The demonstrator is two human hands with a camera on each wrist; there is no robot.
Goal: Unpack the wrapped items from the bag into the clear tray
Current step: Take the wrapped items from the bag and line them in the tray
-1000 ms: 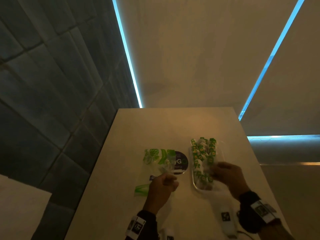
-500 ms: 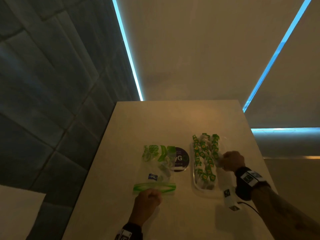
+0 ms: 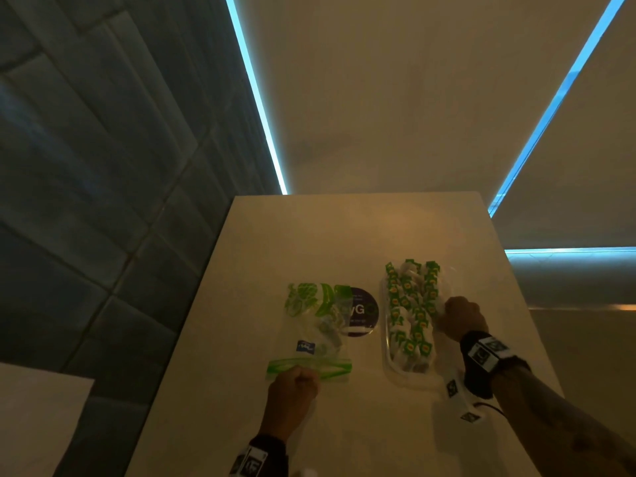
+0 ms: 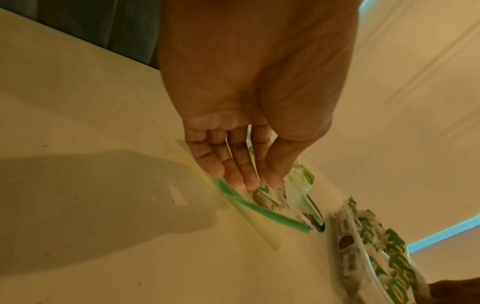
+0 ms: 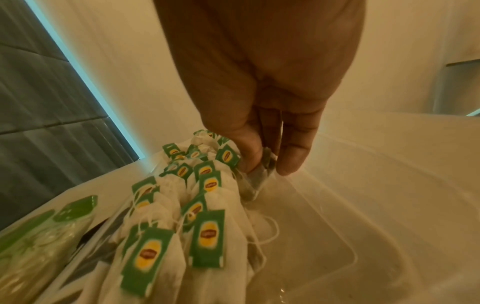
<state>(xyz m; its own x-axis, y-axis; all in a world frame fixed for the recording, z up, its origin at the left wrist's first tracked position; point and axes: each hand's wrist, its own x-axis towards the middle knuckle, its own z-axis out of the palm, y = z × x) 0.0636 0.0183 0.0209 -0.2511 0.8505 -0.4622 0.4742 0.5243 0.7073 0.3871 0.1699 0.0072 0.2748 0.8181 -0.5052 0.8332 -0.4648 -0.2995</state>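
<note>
The left hand (image 3: 292, 385) sits at the near end of the zip bag (image 3: 311, 333), knuckles up, its fingers (image 4: 235, 172) bent down onto the green zipper strip (image 4: 262, 210) at the bag's mouth; whether they pinch the strip or only press on it cannot be told. The bag is thin clear film with green leaf print, lying flat on the smooth beige table (image 3: 309, 235) and partly covering a dark round sticker (image 3: 361, 313). To its right, apart from it, stands the clear tray (image 3: 409, 378), a shallow rigid plastic tub with rounded corners. The right hand (image 3: 461, 316) reaches over the tray's right wall, wrist raised, thumb and fingers pinching a clear-wrapped tea bag (image 5: 259, 176) just beside the packed row. The tea bags (image 5: 182, 205) stand on edge in tight ranks along the tray's left side, soft white paper pouches with strings and green tags bearing a yellow oval.
</note>
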